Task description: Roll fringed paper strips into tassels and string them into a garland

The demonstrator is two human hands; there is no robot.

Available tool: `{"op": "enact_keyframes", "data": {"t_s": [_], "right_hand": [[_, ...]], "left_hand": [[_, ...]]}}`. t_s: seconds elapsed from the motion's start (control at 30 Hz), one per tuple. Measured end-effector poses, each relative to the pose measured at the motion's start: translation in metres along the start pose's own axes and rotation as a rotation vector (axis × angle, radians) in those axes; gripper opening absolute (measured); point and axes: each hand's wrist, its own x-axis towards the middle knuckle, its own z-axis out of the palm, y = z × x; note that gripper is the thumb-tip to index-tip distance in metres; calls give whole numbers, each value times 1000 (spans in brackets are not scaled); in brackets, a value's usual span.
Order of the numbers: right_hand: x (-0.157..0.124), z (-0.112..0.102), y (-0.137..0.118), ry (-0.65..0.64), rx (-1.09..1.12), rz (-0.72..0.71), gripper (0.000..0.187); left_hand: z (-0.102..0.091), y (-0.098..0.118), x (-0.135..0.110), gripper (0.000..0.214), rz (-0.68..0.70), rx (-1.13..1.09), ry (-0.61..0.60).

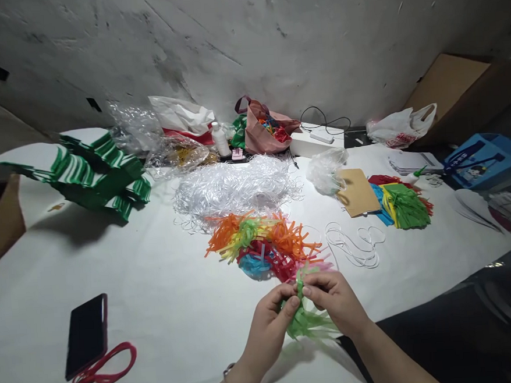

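Observation:
Near the table's front edge, my left hand point(275, 315) and my right hand point(333, 300) come together on a green paper tassel point(311, 323). Both pinch its narrow upper part, and the loose strips fan out below. The exact fingertip contact is partly hidden. Just beyond my hands lies a heap of tassels in orange, yellow, red, blue and pink point(280, 242). A loose white cord point(360, 251) lies in loops to the right of it.
A pile of white shredded strands point(237, 187) lies behind the tassels. At left are green-and-white cutouts point(101, 173) and a phone point(87, 334) with a red strap. Rightward sit a brown card point(358, 193), more coloured tassels point(407, 204) and a blue bag point(483, 161).

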Motion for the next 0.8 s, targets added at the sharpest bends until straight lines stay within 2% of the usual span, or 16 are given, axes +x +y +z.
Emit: {"op": "enact_keyframes", "data": {"t_s": [0.2, 0.3, 0.43, 0.53, 0.6, 0.73, 0.8], "right_hand": [[3, -2, 5, -18, 57, 63, 16], [7, -1, 1, 5, -21, 60, 7], [10, -2, -5, -61, -177, 75, 14], [8, 0, -5, -98, -214, 39, 6], [6, 2, -2, -95, -211, -15, 7], [-1, 9, 8, 9, -305, -113, 19], [-3, 8, 12, 57, -353, -108, 20]], "left_hand": [[1, -1, 1, 26, -33, -36, -9], [0, -4, 2, 27, -34, -2, -22], [-3, -7, 2, 32, -23, 80, -36], [-6, -8, -1, 31, -8, 115, -21], [-7, -8, -3, 30, 8, 128, -5], [-7, -8, -5, 27, 80, 183, 11], [-7, -11, -5, 27, 65, 154, 28]]}}
